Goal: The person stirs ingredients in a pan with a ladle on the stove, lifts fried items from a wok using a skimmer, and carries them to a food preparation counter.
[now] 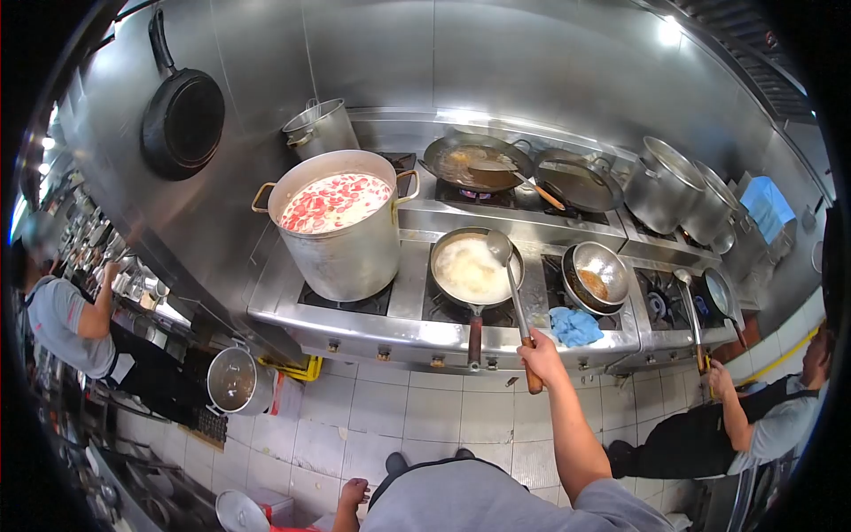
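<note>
My right hand point(542, 356) is closed around the wooden handle of a long metal ladle point(501, 247). The ladle's bowl is over the right part of a frying pan point(464, 266) holding pale, foamy liquid. That pan sits on a front burner, its handle pointing toward me. My left hand point(355, 493) hangs low beside my body, away from the stove, with its fingers curled; whether anything is in them is too small to tell. Right of the pan are a metal bowl point(601, 270) with brownish contents and a crumpled blue cloth point(574, 326) on the stove edge.
A large pot point(341, 257) with red slices in white liquid stands left. Two woks point(477, 163) and tall pots point(665, 188) are behind. One co-worker point(71, 324) is at left; another point(709, 434), at right, holds a utensil. A floor pot point(238, 381) stands lower left.
</note>
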Motion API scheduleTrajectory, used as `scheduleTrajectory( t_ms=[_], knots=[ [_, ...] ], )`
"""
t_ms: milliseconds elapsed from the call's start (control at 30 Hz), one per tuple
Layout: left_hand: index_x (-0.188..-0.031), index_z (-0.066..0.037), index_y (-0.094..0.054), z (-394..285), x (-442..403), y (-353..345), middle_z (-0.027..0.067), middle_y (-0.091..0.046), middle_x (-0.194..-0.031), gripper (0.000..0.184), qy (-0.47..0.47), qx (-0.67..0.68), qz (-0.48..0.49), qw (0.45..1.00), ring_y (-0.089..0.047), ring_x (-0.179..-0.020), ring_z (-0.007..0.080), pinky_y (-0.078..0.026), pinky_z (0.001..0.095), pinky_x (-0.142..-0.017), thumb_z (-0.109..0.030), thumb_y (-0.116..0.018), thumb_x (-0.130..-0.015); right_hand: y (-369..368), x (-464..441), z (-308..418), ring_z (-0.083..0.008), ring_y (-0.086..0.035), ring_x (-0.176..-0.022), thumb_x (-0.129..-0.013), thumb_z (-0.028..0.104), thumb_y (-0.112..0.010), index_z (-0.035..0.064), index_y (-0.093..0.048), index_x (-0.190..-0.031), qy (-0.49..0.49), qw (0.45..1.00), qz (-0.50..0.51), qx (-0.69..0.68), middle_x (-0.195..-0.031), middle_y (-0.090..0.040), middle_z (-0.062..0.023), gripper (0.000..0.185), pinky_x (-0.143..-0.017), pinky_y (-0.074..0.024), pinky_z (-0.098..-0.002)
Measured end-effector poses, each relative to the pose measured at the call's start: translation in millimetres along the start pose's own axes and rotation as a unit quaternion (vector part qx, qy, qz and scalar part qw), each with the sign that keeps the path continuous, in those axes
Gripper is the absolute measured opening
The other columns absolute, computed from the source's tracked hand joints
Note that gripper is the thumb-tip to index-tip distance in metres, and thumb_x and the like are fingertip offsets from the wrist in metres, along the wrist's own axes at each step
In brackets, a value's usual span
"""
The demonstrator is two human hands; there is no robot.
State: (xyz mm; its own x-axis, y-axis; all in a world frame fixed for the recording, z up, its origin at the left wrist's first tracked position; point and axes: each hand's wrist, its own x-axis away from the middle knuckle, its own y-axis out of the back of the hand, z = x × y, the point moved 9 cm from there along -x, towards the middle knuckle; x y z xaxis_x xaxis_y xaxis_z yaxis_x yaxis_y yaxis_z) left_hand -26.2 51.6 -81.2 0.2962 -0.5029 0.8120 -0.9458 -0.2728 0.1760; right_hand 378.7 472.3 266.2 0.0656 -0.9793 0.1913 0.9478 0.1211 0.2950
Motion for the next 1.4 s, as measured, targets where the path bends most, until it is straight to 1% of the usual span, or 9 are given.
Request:
scheduleTrajectory(
  t_ms=[67,133,233,467,733,867,1033,1267,1400],
  knots=[
    [-0.097,-0.002,-0.051,-1.1,1.2,-0.1,0.0108,-0.059,-0.076,0.028,-0.001,-0.006,-0.001,1.000,-0.056,-0.049,0.0178,-0.045,0.0270,-0.039,-0.022,-0.052,-0.078,0.7,-4.7,-7.8,-0.0120,-0.050,-0.053,-0.071,0.004,-0.055,-0.0039,-0.040,-0.119,-0.011,1.000,0.003,-0.005,-0.073,-0.053,-0.0080,0.051,-0.046,-0.0422,-0.0249],
    [-0.097,-0.003,-0.051,-1.5,2.6,0.4,0.0104,-0.059,-0.075,0.027,0.000,-0.008,-0.002,1.000,-0.056,-0.050,0.0178,-0.045,0.0270,-0.039,-0.022,-0.052,-0.078,-9.8,-7.0,-16.2,-0.0107,-0.050,-0.053,-0.072,0.005,-0.057,-0.0033,-0.046,-0.110,-0.047,0.984,0.070,-0.159,-0.072,-0.053,-0.0058,0.041,-0.045,-0.0416,-0.0231],
    [-0.097,-0.003,-0.051,1.0,4.2,1.7,0.0101,-0.059,-0.075,0.027,0.014,-0.007,-0.005,1.000,-0.056,-0.050,0.0179,-0.045,0.0271,-0.039,-0.021,-0.052,-0.078,-15.8,1.6,-11.0,-0.0097,-0.051,-0.052,-0.074,0.005,-0.056,-0.0010,-0.049,-0.103,-0.089,0.969,0.096,-0.208,-0.071,-0.053,-0.0038,0.031,-0.044,-0.0413,-0.0220],
    [-0.096,-0.004,-0.051,4.6,8.3,2.9,0.0097,-0.059,-0.075,0.024,0.007,-0.002,-0.004,1.000,-0.056,-0.050,0.0177,-0.045,0.0272,-0.039,-0.021,-0.052,-0.078,-20.7,20.1,11.3,-0.0097,-0.051,-0.053,-0.076,0.008,-0.054,0.0004,-0.050,-0.097,-0.111,0.959,0.141,-0.221,-0.071,-0.054,-0.0031,0.023,-0.043,-0.0412,-0.0225],
    [-0.096,-0.003,-0.051,8.9,4.8,5.7,0.0101,-0.059,-0.075,0.026,0.021,0.001,-0.009,1.000,-0.055,-0.049,0.0174,-0.044,0.0267,-0.038,-0.022,-0.052,-0.078,-15.7,35.7,21.0,-0.0101,-0.052,-0.054,-0.078,0.010,-0.052,0.0014,-0.050,-0.090,-0.132,0.956,0.209,-0.154,-0.072,-0.054,-0.0034,0.015,-0.045,-0.0408,-0.0231],
    [-0.097,-0.004,-0.051,6.0,4.9,5.9,0.0102,-0.058,-0.076,0.027,0.020,0.006,-0.011,1.000,-0.054,-0.049,0.0173,-0.044,0.0265,-0.038,-0.023,-0.053,-0.078,-15.9,42.8,23.0,-0.0101,-0.052,-0.055,-0.077,0.009,-0.052,0.0017,-0.050,-0.090,-0.121,0.952,0.223,-0.171,-0.072,-0.055,-0.0037,0.015,-0.046,-0.0402,-0.0230],
    [-0.096,-0.003,-0.051,6.2,5.4,5.1,0.0103,-0.058,-0.075,0.026,0.026,0.015,-0.006,1.000,-0.054,-0.049,0.0168,-0.043,0.0259,-0.038,-0.022,-0.053,-0.078,-11.1,58.1,22.8,-0.0105,-0.051,-0.056,-0.076,0.008,-0.052,-0.0010,-0.047,-0.105,-0.129,0.955,0.194,-0.181,-0.072,-0.054,-0.0038,0.030,-0.048,-0.0400,-0.0228],
    [-0.097,-0.004,-0.051,4.5,5.0,3.0,0.0104,-0.058,-0.075,0.026,0.026,0.002,0.001,1.000,-0.054,-0.050,0.0171,-0.042,0.0262,-0.038,-0.022,-0.053,-0.078,-4.9,64.7,22.7,-0.0110,-0.051,-0.055,-0.076,0.007,-0.054,-0.0017,-0.045,-0.108,-0.103,0.958,0.198,-0.182,-0.072,-0.053,-0.0041,0.035,-0.049,-0.0415,-0.0233],
    [-0.098,-0.004,-0.051,2.4,4.6,-1.0,0.0107,-0.059,-0.076,0.027,0.016,-0.003,0.004,1.000,-0.055,-0.050,0.0173,-0.043,0.0263,-0.038,-0.022,-0.053,-0.078,-3.8,66.7,27.4,-0.0105,-0.051,-0.055,-0.074,0.004,-0.056,-0.0023,-0.041,-0.116,-0.074,0.964,0.183,-0.181,-0.072,-0.053,-0.0038,0.045,-0.049,-0.0418,-0.0227]
  ],
)
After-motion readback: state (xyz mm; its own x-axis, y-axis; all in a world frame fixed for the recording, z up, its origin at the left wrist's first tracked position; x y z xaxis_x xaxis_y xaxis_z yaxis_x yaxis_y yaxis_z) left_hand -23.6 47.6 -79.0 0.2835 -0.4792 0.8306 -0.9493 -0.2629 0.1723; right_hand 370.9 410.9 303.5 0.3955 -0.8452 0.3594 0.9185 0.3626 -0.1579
